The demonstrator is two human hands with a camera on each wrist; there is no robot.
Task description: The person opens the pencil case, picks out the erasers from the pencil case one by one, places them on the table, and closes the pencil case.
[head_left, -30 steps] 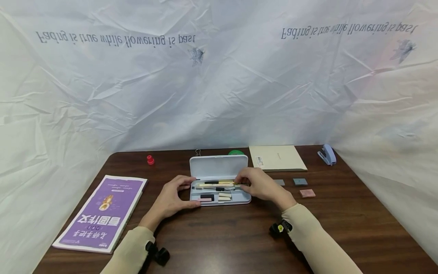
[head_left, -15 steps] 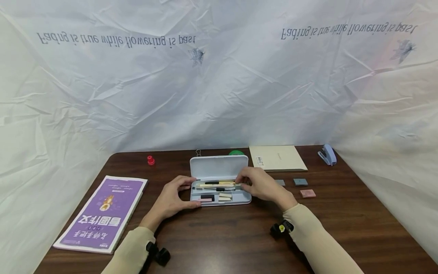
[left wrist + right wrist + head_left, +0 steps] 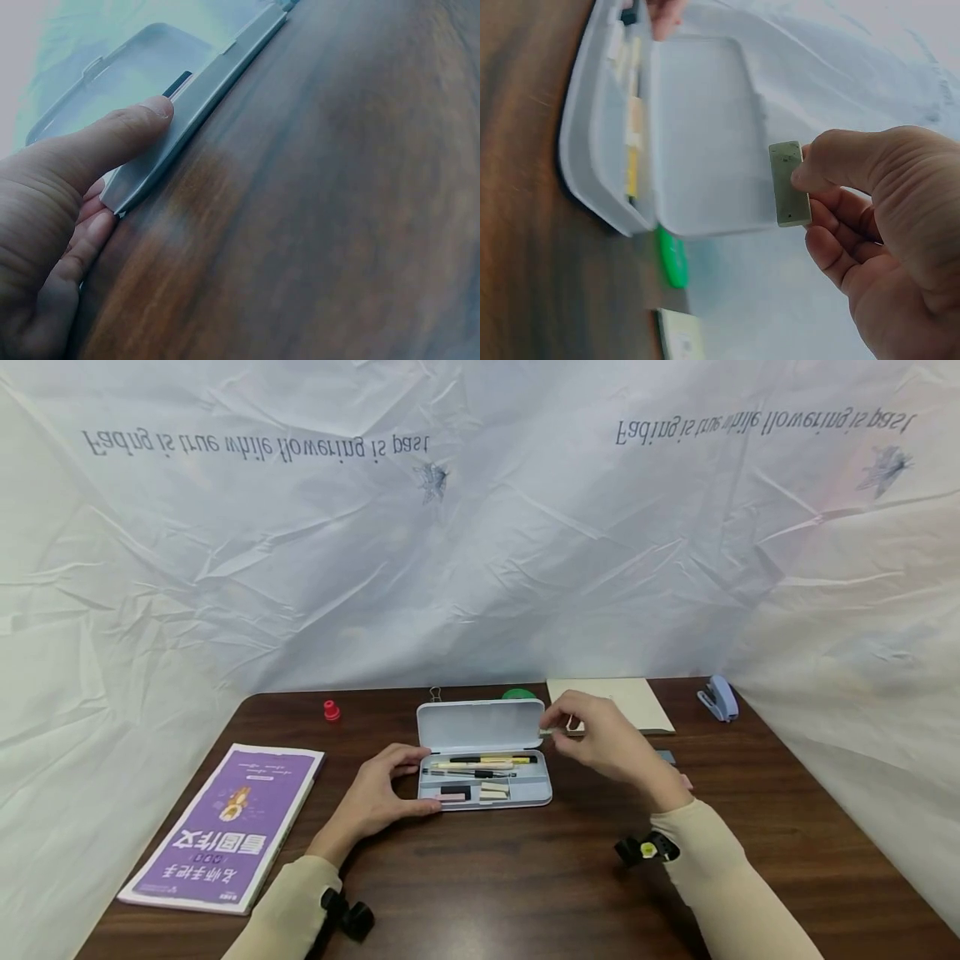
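An open pale blue pencil case lies on the table, its lid tilted back. My left hand grips the case's left end, thumb on the front rim and fingers at the back corner. Pinched between thumb and fingers of my right hand is a small greenish eraser, raised beside the lid's right edge. Several pens lie in the case's long rear compartment. In front sit a pink and black eraser and some cream-coloured pieces.
A purple book lies at left, with a small red object beyond it. Behind the lid are a binder clip and a green item. A cream notebook and blue stapler lie at the right rear. My right arm partly hides a pink block.
My right hand has left the case's right end, moving up and to the right with the eraser. My left hand has stayed on the case.
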